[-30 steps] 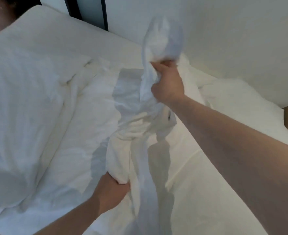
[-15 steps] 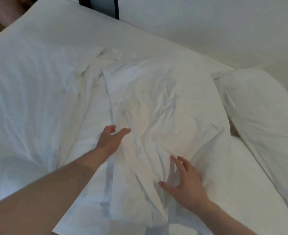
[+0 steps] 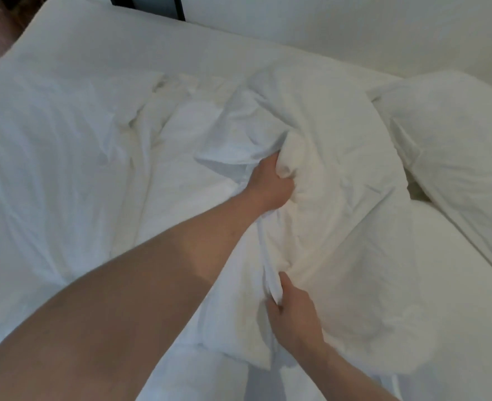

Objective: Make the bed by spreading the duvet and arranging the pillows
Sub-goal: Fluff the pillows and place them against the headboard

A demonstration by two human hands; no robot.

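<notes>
Duvet (image 3: 320, 157) lies bunched mid-bed, beside two pillows (image 3: 453, 146) at the right. Left hand (image 3: 271, 183) grips a fistful of its cloth; right hand (image 3: 294, 316) pinches a fold nearer the bed's edge. Step in hand: gathering an edge before spreading. Next move likely calls for lifting and drawing it flat over the sheet (image 3: 51, 169).

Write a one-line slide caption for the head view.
Both hands gather the rumpled white duvet: left hand grips a fold mid-bed, right hand pinches its near edge, pillow at right.
</notes>
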